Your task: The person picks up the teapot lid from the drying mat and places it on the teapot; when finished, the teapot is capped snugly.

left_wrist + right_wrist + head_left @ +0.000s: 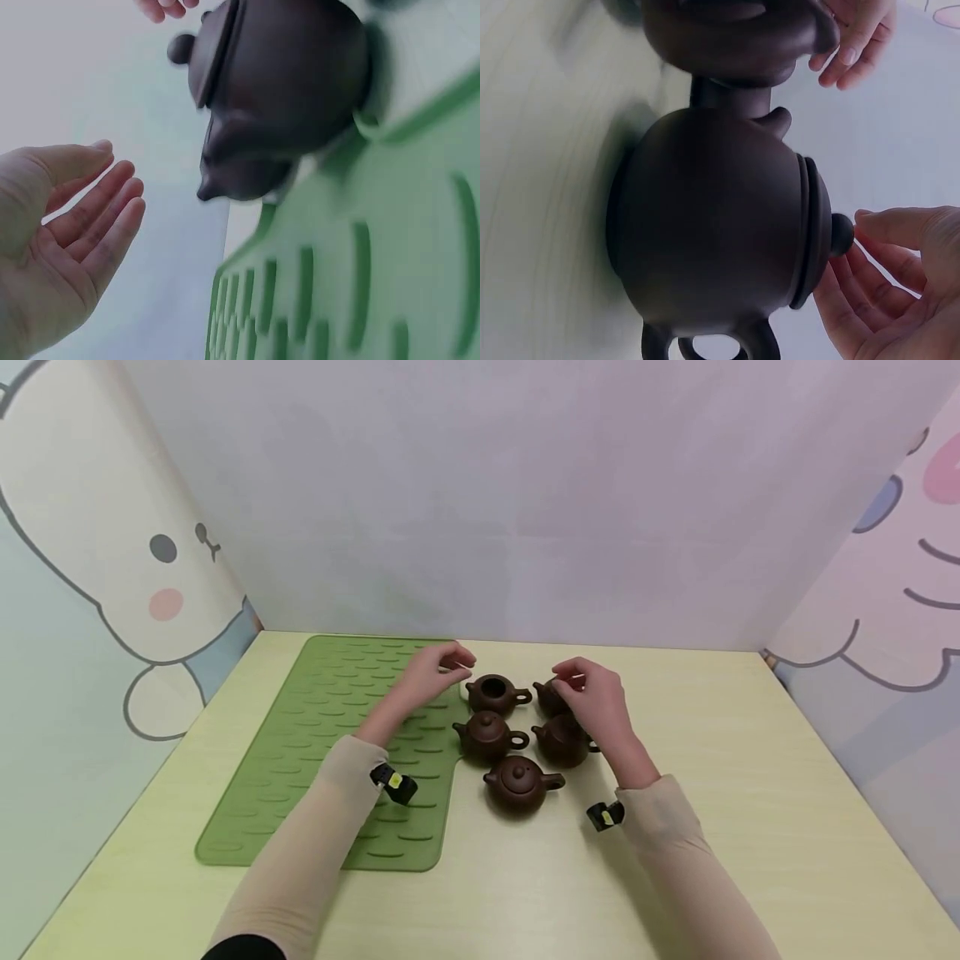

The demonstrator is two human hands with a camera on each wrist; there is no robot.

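Note:
My left hand (441, 670) hovers over the green mat's back right corner, thumb and fingers apart. In the left wrist view that hand (71, 232) holds nothing. Right of it stands a dark brown teapot (480, 703) without a lid, its round mouth showing. My right hand (596, 693) is at another brown teapot (546, 697) in the back right, partly covering it. In the right wrist view its thumb appears beside the lid knob (842, 234) of a nearer teapot (709, 217), which hides the fingertips. Whether they pinch anything cannot be told.
Nearer me stand three lidded brown teapots: one on the left (486, 739), one on the right (561, 745) and one in front (516, 787). The ridged green mat (300, 760) covers the left of the pale table (720, 727). A plain wall (510, 527) closes the back.

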